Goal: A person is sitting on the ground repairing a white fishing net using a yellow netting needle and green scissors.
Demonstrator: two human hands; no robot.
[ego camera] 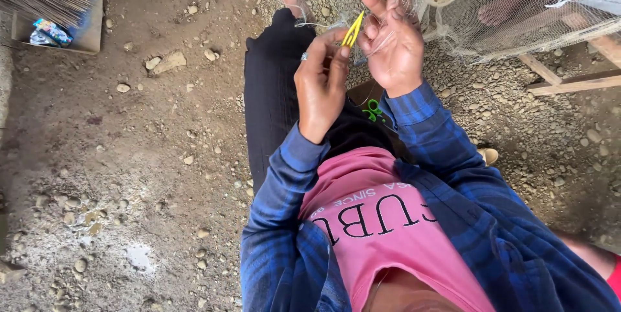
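Left hand (321, 85) just left of right hand (393, 43), netting needle (352, 30) between them, fishing net (517, 21) draped right, box (58, 27) far left on ground (129, 156)

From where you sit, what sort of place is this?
Probably an outdoor yard where fishing nets are mended. The ground is bare dirt strewn with pebbles, a fine net is draped over a wooden frame, and both hands work its mesh with a yellow needle.
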